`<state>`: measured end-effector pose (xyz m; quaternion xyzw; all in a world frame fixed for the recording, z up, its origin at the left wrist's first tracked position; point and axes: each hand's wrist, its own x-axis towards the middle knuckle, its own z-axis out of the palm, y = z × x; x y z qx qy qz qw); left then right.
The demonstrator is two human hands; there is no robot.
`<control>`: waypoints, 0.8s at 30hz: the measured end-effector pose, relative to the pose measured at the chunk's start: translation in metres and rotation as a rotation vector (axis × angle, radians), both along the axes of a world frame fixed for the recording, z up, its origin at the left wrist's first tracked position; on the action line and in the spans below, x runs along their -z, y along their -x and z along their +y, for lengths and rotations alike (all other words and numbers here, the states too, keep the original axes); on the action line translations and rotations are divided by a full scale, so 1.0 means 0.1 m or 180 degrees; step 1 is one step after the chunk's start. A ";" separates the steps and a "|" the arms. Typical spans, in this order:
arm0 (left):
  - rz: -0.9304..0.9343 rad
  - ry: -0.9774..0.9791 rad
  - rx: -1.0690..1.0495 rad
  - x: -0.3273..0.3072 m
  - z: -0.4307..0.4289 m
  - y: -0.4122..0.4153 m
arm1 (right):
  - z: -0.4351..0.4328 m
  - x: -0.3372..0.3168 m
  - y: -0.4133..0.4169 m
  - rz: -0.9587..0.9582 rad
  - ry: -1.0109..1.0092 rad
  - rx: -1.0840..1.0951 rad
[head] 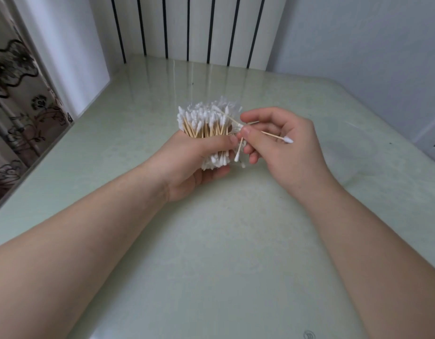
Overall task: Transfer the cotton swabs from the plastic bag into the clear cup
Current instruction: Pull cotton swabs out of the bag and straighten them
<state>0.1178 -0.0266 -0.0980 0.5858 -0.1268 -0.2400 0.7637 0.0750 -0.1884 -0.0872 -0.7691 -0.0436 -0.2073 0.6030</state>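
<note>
A glossy pale-green desk (223, 241) runs back to a white slatted panel (187, 28) with dark stripes; a flower-patterned cloth (20, 99) hangs at the left. Above the desk the left hand (194, 165) grips the bundle of cotton swabs (206, 123), fingers (216, 172) curled round its wooden middle, with white tips fanning above and below. Just beside it, the right hand (285, 148) pinches a loose swab (272, 136) by its stick between thumb and forefinger, tip pointing right.

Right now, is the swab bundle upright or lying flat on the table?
Upright: the left hand grips the swab bundle, sticks roughly vertical, cotton tips showing above and below the hand.
</note>
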 end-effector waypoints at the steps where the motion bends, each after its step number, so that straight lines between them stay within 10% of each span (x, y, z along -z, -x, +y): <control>1: 0.0026 0.0008 -0.0017 0.00 0.00 0.00 | 0.01 0.01 0.00 0.0000 0.0046 -0.0004; 24: 0.0246 0.0103 -0.0102 -0.03 -0.01 0.02 | 0.01 0.04 -0.05 0.0226 0.0032 0.0179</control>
